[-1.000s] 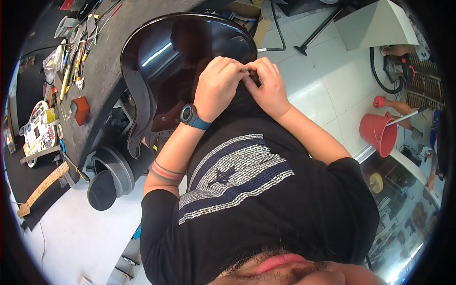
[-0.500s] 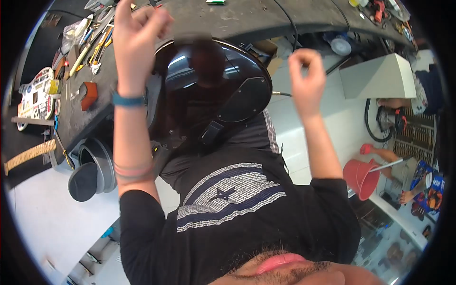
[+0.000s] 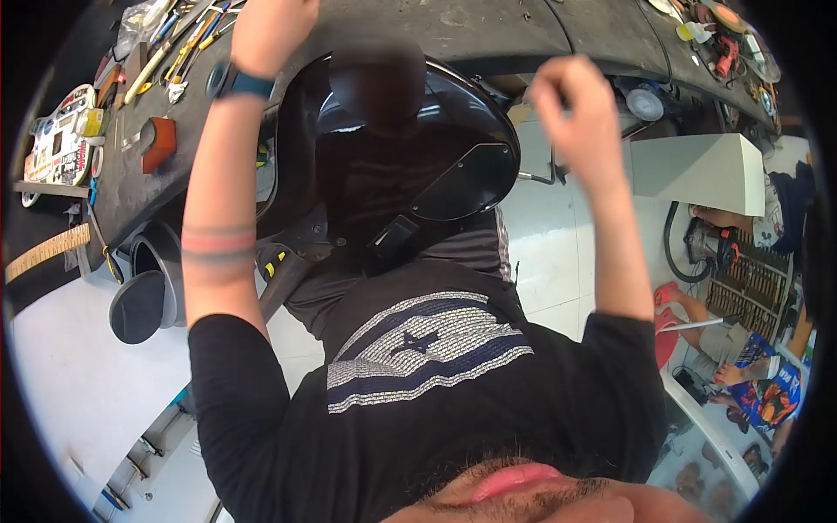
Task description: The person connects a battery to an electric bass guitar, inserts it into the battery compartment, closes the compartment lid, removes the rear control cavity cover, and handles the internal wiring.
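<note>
A glossy black guitar body (image 3: 375,166) lies on my lap, with a black cover plate (image 3: 464,179) screwed to the side facing me and a small rectangular hatch (image 3: 397,234) near its lower edge. My left hand (image 3: 275,35), wearing a dark watch on a blue band, is raised above the bench past the guitar. Its fingers are largely cut off by the top of the view. Beyond the guitar's right edge hangs my right hand (image 3: 575,113) in the air, fingers loosely curled and thumb apart, blurred, with nothing visible in it. A cable plug (image 3: 534,178) shows at the guitar's right edge.
Tools (image 3: 179,52) crowd the dark workbench (image 3: 436,26) at far left. An orange-brown block (image 3: 159,144), a fretboard-like strip (image 3: 48,253) and a grey bin (image 3: 157,270) are left. A white box-shaped hood (image 3: 697,170) stands right, near another person's legs (image 3: 693,318).
My left hand has moved up toward the view's top edge. My right hand has risen slightly, its thumb and fingers now apart. The view has shifted a little.
</note>
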{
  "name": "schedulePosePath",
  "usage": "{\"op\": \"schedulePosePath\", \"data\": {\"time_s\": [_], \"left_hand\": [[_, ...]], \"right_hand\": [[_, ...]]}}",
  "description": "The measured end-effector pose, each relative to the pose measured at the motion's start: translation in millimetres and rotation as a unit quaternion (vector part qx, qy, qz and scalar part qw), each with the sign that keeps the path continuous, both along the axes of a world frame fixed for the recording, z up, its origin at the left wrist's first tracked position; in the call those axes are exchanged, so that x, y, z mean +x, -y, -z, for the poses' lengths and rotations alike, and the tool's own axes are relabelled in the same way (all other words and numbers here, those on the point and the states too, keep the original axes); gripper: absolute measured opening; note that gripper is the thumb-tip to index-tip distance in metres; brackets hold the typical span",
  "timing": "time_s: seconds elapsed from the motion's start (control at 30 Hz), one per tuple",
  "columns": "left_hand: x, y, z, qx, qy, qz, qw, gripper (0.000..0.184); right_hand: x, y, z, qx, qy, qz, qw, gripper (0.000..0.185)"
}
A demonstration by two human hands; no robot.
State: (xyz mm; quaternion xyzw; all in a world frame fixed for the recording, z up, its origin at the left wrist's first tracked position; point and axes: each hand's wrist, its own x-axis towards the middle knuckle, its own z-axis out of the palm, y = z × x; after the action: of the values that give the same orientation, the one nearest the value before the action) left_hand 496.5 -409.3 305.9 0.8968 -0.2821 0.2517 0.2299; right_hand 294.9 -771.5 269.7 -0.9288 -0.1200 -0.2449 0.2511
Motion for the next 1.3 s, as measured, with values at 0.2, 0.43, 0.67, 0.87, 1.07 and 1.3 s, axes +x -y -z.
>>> {"op": "schedulePosePath", "data": {"time_s": [0.2, 0.43, 0.67, 0.87, 1.07, 1.3], "left_hand": [[-148.2, 11.4, 18.2, -0.055, 0.008, 0.153, 0.987, 0.045], [-259.2, 24.5, 80.8, 0.118, -0.093, 0.156, 0.976, 0.06], [-268.8, 35.0, 98.0, 0.068, -0.097, 0.11, 0.987, 0.066], [-276.8, 25.2, 87.3, -0.077, -0.254, 0.189, 0.945, 0.046], [-231.3, 18.8, 20.8, -0.41, -0.274, 0.164, 0.854, 0.037], [-43.2, -143.5, 21.6, -0.468, -0.307, -0.005, 0.829, 0.033]], "right_hand": [[-92.4, -46.7, 35.7, -0.027, -0.136, -0.008, 0.99, 0.057], [-85.0, -49.3, 36.5, -0.046, -0.127, -0.019, 0.991, 0.062], [-71.4, -51.1, 23.9, 0.023, -0.163, -0.052, 0.985, 0.035], [-102.7, -23.3, 10.7, 0.373, -0.308, -0.2, 0.852, 0.021], [-74.7, -12.3, 20.4, 0.637, -0.149, -0.294, 0.696, 0.024], [-67.8, -19.6, 89.9, 0.446, -0.116, 0.047, 0.886, 0.025]]}}
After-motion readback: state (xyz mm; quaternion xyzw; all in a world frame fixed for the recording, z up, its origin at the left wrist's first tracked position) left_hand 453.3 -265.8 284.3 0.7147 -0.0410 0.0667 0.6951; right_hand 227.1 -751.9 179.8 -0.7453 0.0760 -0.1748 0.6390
